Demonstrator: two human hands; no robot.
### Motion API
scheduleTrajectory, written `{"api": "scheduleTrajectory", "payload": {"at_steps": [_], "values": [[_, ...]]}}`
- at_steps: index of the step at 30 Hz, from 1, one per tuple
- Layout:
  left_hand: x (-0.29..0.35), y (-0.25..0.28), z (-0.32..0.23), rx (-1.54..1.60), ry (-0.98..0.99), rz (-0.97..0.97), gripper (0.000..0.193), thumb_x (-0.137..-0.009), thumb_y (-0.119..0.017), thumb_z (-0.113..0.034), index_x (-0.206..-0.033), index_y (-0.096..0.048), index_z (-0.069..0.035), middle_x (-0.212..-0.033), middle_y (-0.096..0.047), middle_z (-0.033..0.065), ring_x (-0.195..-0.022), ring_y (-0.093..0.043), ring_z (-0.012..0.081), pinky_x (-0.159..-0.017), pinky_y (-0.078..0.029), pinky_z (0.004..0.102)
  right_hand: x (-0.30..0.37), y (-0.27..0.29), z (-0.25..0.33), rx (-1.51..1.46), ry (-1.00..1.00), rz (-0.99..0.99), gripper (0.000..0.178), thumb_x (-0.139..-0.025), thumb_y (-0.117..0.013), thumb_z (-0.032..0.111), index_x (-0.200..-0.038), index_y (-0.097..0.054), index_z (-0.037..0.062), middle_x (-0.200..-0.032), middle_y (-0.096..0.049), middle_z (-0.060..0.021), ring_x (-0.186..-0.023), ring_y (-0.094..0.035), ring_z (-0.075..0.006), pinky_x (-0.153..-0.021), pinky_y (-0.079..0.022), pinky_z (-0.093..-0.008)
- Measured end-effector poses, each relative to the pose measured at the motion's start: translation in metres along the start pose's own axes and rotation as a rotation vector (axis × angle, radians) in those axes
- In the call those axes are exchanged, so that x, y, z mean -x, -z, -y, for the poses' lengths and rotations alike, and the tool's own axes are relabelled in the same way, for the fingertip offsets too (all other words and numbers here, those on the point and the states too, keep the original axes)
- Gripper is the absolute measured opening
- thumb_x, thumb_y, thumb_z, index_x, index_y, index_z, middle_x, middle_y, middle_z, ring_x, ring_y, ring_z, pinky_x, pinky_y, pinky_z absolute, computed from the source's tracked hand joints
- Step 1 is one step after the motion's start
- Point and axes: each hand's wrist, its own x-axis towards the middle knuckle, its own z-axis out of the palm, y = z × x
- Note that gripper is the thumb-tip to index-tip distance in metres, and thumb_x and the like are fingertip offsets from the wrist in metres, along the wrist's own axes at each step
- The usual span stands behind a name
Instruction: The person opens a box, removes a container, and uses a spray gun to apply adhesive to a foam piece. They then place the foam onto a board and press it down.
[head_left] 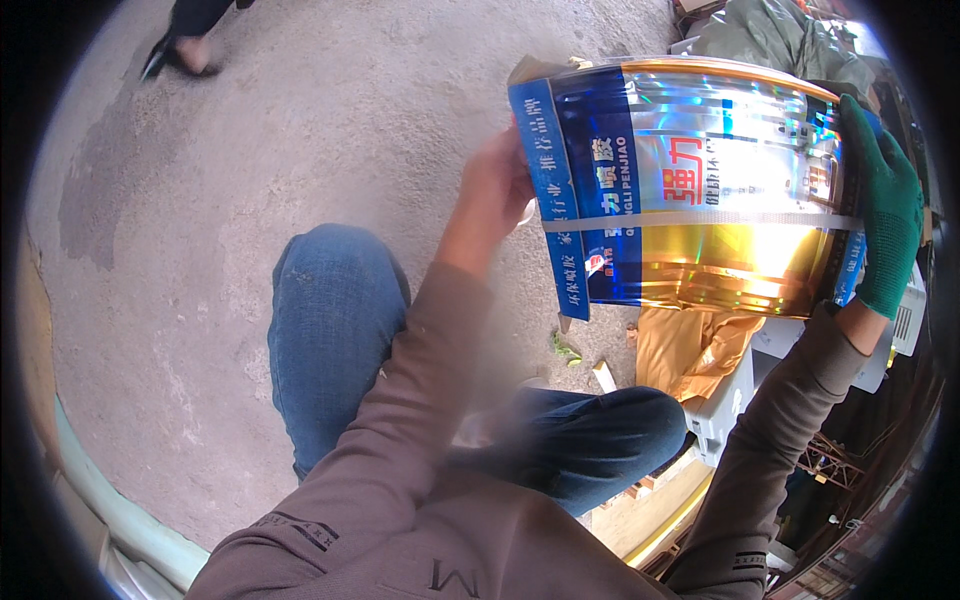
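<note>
In front of me, high on the right, a large shiny tin (740, 160) is held sideways. Its wall is silver, gold and dark blue, and a pale strap (700, 220) runs along it. Blue cardboard (560, 200) covers its left end, with more blue at the right end. My bare left hand (497, 180) grips the left end, its fingertips partly hidden behind the cardboard. At the other end my right hand (890, 200), in a green knit glove, presses flat along the side with fingers wrapped round the edge.
Rough concrete floor (180, 300) spreads to the left. A person's foot (190, 55) shows at the top left. Orange-yellow cloth (680, 350) and a grey plastic case (725, 405) lie below the tin. Dark green sheeting (780, 40) is heaped beyond it. My jeans-clad knees are bent beneath.
</note>
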Motion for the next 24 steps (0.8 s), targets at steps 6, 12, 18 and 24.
{"api": "scheduleTrajectory", "payload": {"at_steps": [6,12,18,24], "values": [[0.005,-0.008,0.000,0.059,-0.038,-0.054,0.040,-0.109,-0.056,-0.037,-0.111,-0.070,0.000,-0.095,-0.076,0.0095,-0.080,-0.074,0.0173,-0.072,-0.061,0.0319,0.001,-0.001,-0.001,-0.153,0.007,-0.015,0.042,-0.107,-0.061,0.016,-0.149,-0.062,0.0187,-0.136,-0.072,-0.0118,-0.120,-0.072,-0.0279,-0.101,-0.060,-0.0360],[0.006,-0.012,-0.003,-0.033,-0.004,-0.110,0.034,-0.107,-0.051,-0.025,-0.120,-0.068,0.002,-0.113,-0.074,0.0141,-0.101,-0.072,0.0236,-0.092,-0.059,0.0388,-0.001,0.002,-0.001,0.040,0.191,-0.001,0.050,-0.104,-0.063,0.008,-0.153,-0.058,0.0184,-0.140,-0.069,-0.0118,-0.123,-0.071,-0.0294,-0.102,-0.059,-0.0365],[0.005,-0.009,-0.001,-0.041,-0.038,-0.095,0.033,-0.107,-0.051,-0.023,-0.120,-0.069,0.001,-0.112,-0.074,0.0136,-0.100,-0.071,0.0242,-0.092,-0.059,0.0395,0.002,0.001,0.007,-0.296,-0.005,-0.001,0.042,-0.107,-0.058,0.013,-0.149,-0.062,0.0173,-0.138,-0.070,-0.0123,-0.122,-0.072,-0.0262,-0.104,-0.057,-0.0345],[0.001,-0.001,0.000,0.021,-0.027,-0.016,0.033,-0.107,-0.050,-0.024,-0.119,-0.069,0.000,-0.112,-0.074,0.0138,-0.100,-0.072,0.0241,-0.091,-0.059,0.0402,-0.001,0.004,0.015,-0.366,-0.229,0.059,0.039,-0.111,-0.055,0.021,-0.147,-0.064,0.0119,-0.138,-0.070,-0.0131,-0.125,-0.068,-0.0200,-0.107,-0.053,-0.0311]]}}
